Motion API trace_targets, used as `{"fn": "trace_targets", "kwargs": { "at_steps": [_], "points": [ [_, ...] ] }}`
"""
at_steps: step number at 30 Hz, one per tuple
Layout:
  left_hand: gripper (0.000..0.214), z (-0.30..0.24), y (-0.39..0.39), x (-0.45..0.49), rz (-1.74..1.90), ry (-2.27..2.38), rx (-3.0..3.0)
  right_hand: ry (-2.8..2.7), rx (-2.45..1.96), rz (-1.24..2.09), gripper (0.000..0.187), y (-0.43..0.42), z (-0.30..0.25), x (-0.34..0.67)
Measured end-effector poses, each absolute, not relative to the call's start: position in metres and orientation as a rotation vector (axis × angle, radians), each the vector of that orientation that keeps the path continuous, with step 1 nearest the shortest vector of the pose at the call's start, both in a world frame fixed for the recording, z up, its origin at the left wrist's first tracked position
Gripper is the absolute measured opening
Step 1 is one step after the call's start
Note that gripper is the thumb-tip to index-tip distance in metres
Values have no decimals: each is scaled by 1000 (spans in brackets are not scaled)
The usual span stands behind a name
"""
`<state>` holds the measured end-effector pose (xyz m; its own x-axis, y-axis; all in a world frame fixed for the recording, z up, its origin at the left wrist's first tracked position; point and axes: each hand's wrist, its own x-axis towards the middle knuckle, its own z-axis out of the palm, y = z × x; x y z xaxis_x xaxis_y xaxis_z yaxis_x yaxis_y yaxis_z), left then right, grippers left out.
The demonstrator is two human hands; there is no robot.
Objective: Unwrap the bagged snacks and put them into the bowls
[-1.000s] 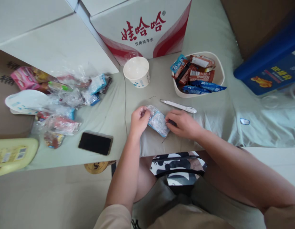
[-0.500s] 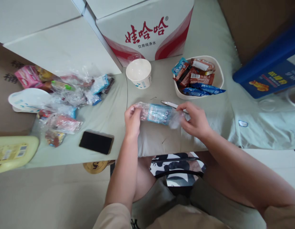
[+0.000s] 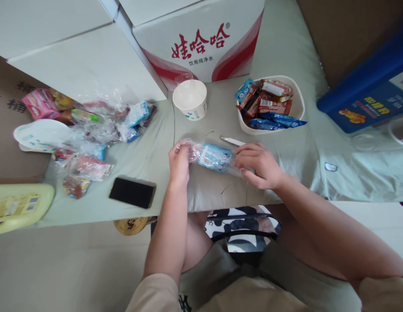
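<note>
A small light-blue packet (image 3: 215, 157) lies inside crinkled clear plastic wrap (image 3: 195, 149), stretched between my two hands just above or on the cloth. At its left end, my left hand (image 3: 180, 162) pinches the wrap between thumb and fingers. My right hand (image 3: 260, 167) has its fingers curled over the right end of the same wrap, back of the hand upward. Just beyond that hand lies a slim white-handled tool (image 3: 233, 141) with a metal tip, partly hidden by the fingers.
Behind are a white paper cup (image 3: 190, 99) and a white basket (image 3: 299, 104) of brown and blue packets. To the left lie a black phone (image 3: 132, 193) and a pile of plastic-wrapped snacks (image 3: 93, 123). A white box (image 3: 201, 56) and a blue container (image 3: 367, 95) stand around.
My right hand has turned palm-down over the wrap's right end, uncovering more of the slim tool. The blue packet has shifted slightly left. My left hand keeps its pinch.
</note>
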<state>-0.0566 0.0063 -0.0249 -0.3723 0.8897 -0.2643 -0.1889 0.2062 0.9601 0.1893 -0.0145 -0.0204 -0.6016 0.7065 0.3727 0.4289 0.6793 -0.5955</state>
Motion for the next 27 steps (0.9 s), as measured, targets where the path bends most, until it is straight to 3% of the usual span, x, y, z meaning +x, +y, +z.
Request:
{"fn": "trace_targets", "kwargs": {
  "at_steps": [5, 11, 14, 19, 27],
  "points": [
    [12, -26, 7, -58, 1374, 1461, 718, -2264, -1173, 514, 32, -15, -23, 188],
    [15, -28, 9, -61, 1350, 1356, 735, -2334, -1381, 336, 29, -22, -32, 179],
    [23, -28, 9, -61, 1374, 1292, 715, -2391, -1325, 308, 19, -23, -32, 177],
    [20, -28, 10, -61, 1362, 1358, 693, -2253, -1182, 229, 19, -26, -20, 175],
    [22, -30, 11, -61, 1407, 1350, 715, -2519, -854, 605, 29, -35, -22, 170]
  ]
}}
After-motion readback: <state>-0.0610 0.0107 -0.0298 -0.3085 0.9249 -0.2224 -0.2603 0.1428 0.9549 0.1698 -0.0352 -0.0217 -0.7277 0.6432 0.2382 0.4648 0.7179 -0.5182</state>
